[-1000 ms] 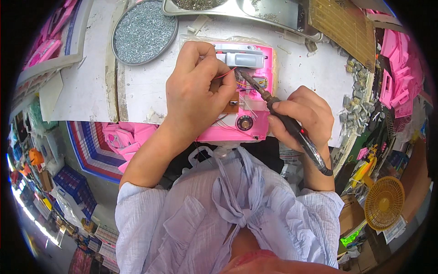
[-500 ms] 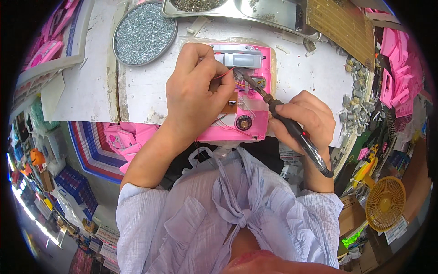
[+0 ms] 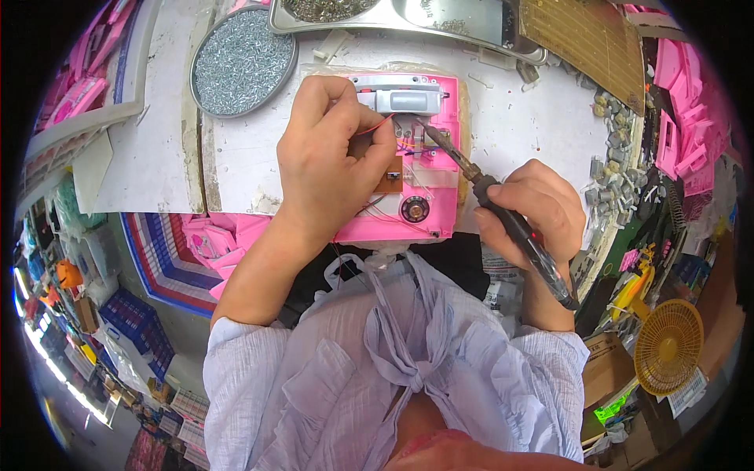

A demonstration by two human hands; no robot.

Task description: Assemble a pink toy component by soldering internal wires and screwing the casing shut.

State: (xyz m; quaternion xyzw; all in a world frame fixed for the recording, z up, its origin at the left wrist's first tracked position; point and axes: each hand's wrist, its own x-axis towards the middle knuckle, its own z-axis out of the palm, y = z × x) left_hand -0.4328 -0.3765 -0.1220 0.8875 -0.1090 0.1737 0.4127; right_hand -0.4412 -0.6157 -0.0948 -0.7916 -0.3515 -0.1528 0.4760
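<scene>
A pink plastic housing point(image 3: 441, 180) with its inside facing up lies on the worktable in front of me. It carries a grey plastic part point(image 3: 404, 100) along its far edge, a brown circuit board point(image 3: 390, 179), a round black component point(image 3: 415, 208) and several thin wires. My left hand point(image 3: 334, 149) is over its left side, thumb and forefinger pinched on a red wire point(image 3: 378, 126). In my right hand point(image 3: 540, 206) is a soldering iron point(image 3: 503, 210), gripped like a pen. Its tip points at the wires just below the grey part; whether it touches anything I cannot tell.
At the far left stands a round tray of small screws point(image 3: 245, 64). A metal tray point(image 3: 463, 23) and a brown board point(image 3: 583, 47) lie along the back. Small grey metal parts point(image 3: 616, 184) pile up on the right. A basket point(image 3: 153, 251) of pink pieces sits lower left.
The soldering iron has drawn back slightly to the right, its tip now farther from the red wire's end. My left hand keeps its pinch. The whole view has shifted slightly.
</scene>
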